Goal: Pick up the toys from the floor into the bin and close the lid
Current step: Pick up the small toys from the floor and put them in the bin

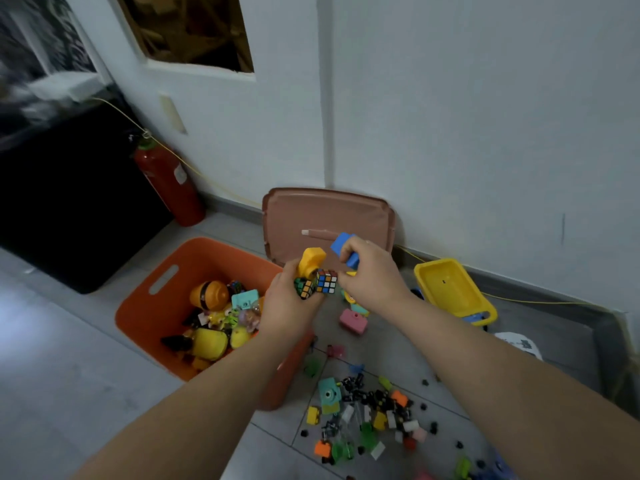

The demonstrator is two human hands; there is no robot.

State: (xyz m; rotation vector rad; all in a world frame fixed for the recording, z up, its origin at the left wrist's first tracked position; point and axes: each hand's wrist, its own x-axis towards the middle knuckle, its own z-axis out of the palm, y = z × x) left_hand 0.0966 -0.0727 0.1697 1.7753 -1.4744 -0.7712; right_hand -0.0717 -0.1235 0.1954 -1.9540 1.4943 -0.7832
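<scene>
Head, left hand (287, 315) over bin (207, 241) rim grips cubes (321, 284), right hand (373, 276) grips blue toy (346, 251)

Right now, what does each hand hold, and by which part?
Left hand grips a yellow toy by its base, plus two puzzle cubes; right hand grips a blue toy midway.

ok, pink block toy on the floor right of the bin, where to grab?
Pinch the pink block toy across its left and right ends, coming straight down. It lies flat on the tile with those ends clear; a teal toy crowds its far edge. The right hand is nearest but holds a blue toy.
</scene>
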